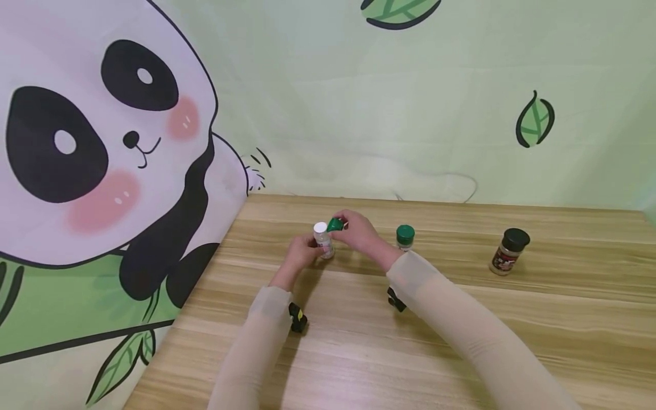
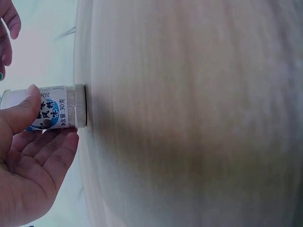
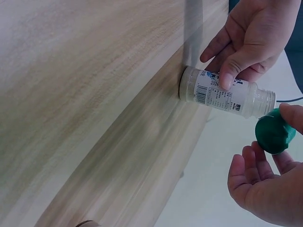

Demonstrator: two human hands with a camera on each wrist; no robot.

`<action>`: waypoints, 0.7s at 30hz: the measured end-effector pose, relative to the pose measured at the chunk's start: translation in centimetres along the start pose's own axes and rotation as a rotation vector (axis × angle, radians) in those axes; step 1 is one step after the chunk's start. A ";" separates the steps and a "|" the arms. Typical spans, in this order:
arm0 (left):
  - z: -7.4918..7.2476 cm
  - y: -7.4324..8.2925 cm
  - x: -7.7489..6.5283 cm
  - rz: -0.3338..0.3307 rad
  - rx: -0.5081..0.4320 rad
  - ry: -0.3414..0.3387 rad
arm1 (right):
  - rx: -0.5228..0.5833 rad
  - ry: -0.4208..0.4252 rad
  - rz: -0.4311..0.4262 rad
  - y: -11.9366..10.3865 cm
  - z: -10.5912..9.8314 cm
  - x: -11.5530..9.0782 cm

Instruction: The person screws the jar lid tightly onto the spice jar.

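Note:
A small clear seasoning bottle [image 1: 325, 246] with a white top stands upright on the wooden table. My left hand [image 1: 301, 254] holds it around the labelled body, thumb on one side and fingers on the other. The right wrist view shows the bottle's threaded neck [image 3: 265, 103] uncovered and a pale label on its side. Beside that neck, my right hand [image 1: 360, 232] pinches a green cap [image 3: 273, 132] between thumb and fingers. The cap is tilted and off the bottle. Only some fingers of my right hand [image 2: 10, 23] show in the left wrist view.
Another bottle with a green cap [image 1: 405, 234] stands just behind my right forearm, partly covered by it. Farther right is a jar with a black lid [image 1: 507, 252] and a dark label. A pale green backdrop [image 1: 410, 131] with a panda rises behind the wooden table [image 1: 348, 347].

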State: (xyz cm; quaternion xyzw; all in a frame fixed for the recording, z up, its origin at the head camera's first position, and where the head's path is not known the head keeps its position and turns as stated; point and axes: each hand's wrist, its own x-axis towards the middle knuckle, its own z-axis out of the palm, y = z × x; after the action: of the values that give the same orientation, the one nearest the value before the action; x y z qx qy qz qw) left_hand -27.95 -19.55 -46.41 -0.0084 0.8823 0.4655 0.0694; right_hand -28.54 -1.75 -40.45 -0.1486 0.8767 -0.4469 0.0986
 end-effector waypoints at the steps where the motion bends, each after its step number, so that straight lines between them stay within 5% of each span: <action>1: 0.0 -0.2 0.2 0.009 0.001 -0.001 | 0.005 -0.001 0.004 0.0 0.0 0.0; 5: -0.1 -1.6 1.1 0.067 -0.008 -0.004 | 0.017 0.000 0.013 -0.2 0.1 0.2; 13: -0.1 0.7 -0.6 -0.011 0.017 0.008 | 0.053 0.010 -0.003 -0.6 0.4 0.4; 21: 0.0 0.8 -0.9 -0.003 0.024 0.016 | 0.066 0.004 -0.012 -1.5 0.8 0.8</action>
State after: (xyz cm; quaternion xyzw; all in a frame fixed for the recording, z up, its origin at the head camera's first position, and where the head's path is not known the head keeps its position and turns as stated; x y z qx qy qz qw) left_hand -27.12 -19.16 -45.60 -0.0126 0.8884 0.4546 0.0631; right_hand -28.75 -3.42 -39.73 -0.1494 0.8608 -0.4764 0.0989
